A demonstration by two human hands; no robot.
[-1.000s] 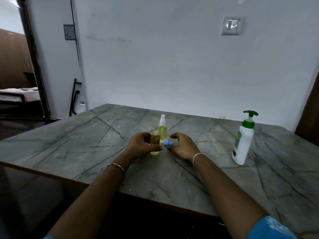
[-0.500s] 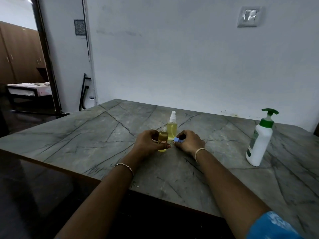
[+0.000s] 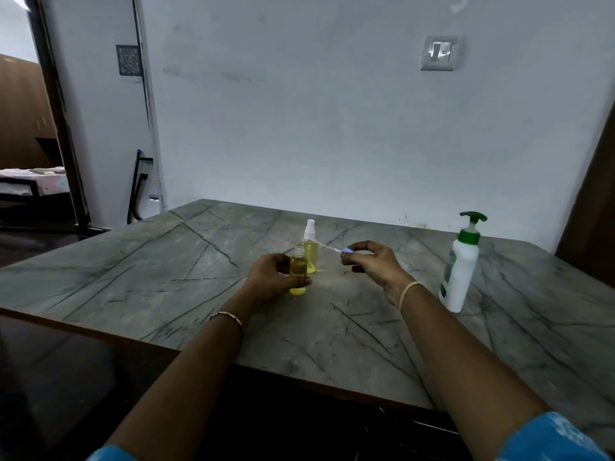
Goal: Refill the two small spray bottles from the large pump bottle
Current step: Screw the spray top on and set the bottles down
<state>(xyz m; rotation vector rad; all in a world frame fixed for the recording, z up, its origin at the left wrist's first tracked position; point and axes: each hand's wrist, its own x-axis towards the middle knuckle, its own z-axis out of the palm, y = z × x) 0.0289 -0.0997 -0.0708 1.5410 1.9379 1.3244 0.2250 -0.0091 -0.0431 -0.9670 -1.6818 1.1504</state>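
Home: bed [image 3: 33, 181] through doorway [image 3: 50, 111]

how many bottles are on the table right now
3. An uncapped small spray bottle stands gripped in the left hand. A capped spray bottle stands just behind it. The large pump bottle stands at the right. None seems hidden.

Both forearms reach forward over the table [image 3: 332, 344], bare to the blue sleeves at the bottom edge. The left hand [image 3: 271, 277] sits near the table's middle, fingers and thumb wrapped around the small open bottle [image 3: 298, 272], a thin bangle on its wrist. The right hand [image 3: 369, 264] is raised just above the table, to the right of the left hand, fingertips [image 3: 347, 259] pinched on the blue spray cap [image 3: 346, 250]. A pale band circles the right wrist.
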